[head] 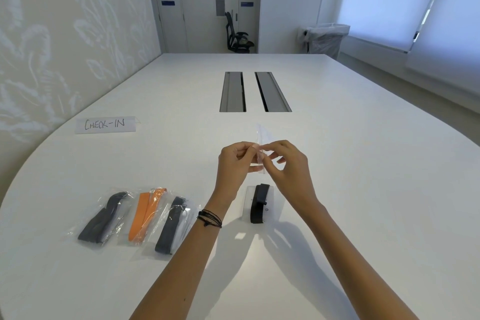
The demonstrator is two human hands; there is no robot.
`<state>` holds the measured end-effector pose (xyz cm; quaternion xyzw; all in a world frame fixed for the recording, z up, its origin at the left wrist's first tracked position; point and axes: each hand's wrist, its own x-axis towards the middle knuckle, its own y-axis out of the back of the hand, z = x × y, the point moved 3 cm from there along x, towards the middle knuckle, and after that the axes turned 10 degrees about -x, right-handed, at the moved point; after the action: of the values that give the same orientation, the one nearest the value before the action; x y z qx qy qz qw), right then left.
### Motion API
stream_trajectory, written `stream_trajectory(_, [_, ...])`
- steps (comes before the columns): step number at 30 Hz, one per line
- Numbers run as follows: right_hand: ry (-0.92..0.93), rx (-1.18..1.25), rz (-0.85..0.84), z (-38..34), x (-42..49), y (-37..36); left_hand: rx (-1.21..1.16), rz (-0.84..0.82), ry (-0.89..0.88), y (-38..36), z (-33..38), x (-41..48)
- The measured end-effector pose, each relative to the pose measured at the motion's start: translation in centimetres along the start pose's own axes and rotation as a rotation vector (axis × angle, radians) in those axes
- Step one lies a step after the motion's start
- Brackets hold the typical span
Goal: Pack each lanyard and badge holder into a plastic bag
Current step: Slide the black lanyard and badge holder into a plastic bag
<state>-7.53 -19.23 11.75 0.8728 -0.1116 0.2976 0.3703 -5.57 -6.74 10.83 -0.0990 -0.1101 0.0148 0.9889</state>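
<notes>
Fingers (245, 147) of both hands pinch the edge of a clear plastic bag (261, 134), thumb vs. index on each side, tips nearly meeting at the centre. The left hand (233, 163) is up off the table (363, 189), palm turned toward the right, lower fingers loosely curled by the bag's lower edge. The right hand (289, 167) mirrors it, palm facing left, middle & ring fingers bent w/ a gap beneath them. Both forearms come in from the bottom edge and converge, wrists slightly cocked. A black cord bracelet (210, 219) sits on the left wrist.

The bag is held in the air, its free end sticking up and away from the person.

A folded black lanyard (258, 202) lies across a clear badge holder (271, 199) flat on the table, just below the hands, b/w the two forearms, touched by neither.

To the left, three filled bags lie in a row, edges overlapping: dark lanyard bag (104, 218), orange lanyard bag (145, 215), second dark lanyard bag (174, 226).

Further back on the left is a paper sign (105, 125) reading "CHECK-IN". Two cable slots (232, 91) sit mid-table. An office chair (237, 36) & a lined bin (326, 39) stand at the far end.
</notes>
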Motion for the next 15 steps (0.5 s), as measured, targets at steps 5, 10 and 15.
stream_trajectory(5, [0.002,-0.01,0.01,-0.01,-0.13,0.15,0.022,-0.02,-0.003,0.03,-0.12,-0.07])
stream_trajectory(10, [0.007,-0.01,0.009,0.02,-0.17,0.33,0.031,-0.026,0.0,-0.03,-0.07,0.02])
stream_trajectory(15, [-0.016,0.027,0.012,-0.04,-0.14,0.49,0.024,-0.016,0.012,0.09,0.07,0.04])
